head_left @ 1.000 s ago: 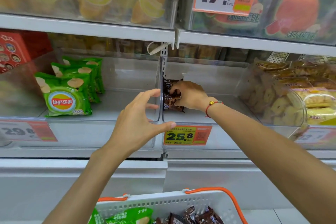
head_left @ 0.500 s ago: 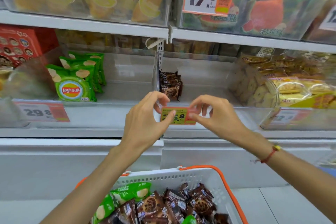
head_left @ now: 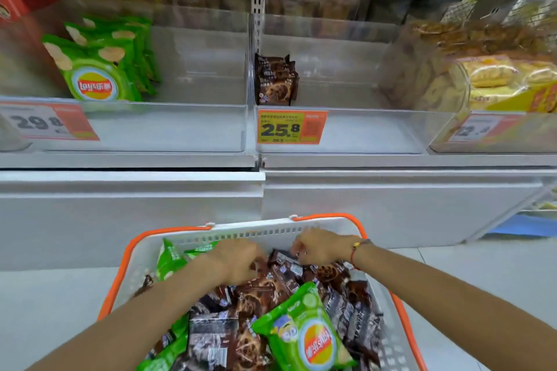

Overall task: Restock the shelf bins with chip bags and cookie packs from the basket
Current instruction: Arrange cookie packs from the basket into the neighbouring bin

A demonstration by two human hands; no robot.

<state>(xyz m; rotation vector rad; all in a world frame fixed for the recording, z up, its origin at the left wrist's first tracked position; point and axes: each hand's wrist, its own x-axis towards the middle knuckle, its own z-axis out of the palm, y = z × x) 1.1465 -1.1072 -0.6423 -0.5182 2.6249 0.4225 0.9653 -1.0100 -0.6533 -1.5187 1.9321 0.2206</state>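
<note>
Nearest us, a green foil chip bag (head_left: 304, 331) lies atop the heap in our white slotted plastic basket w/ orange handles (head_left: 247, 233). Both hands are down among the dark brown cookie packs (head_left: 280, 274) by its far rim: left hand (head_left: 238, 260) fingers curled into the packs, right hand (head_left: 319, 247) curled on one; exact grip we can't tell. Beyond, the clear acrylic chip bin (head_left: 168, 126) holds green bags at left, right part bare; the clear acrylic cookie bin (head_left: 370, 129) has one stack at its left wall

A white basket (head_left: 388, 301) with orange handles sits at lower centre, heaped with brown cookie packs (head_left: 265, 289) and green chip bags (head_left: 304, 331). In the clear shelf bins (head_left: 346, 129) above, chip bags stand upright at upper left, cookie packs at centre.
</note>
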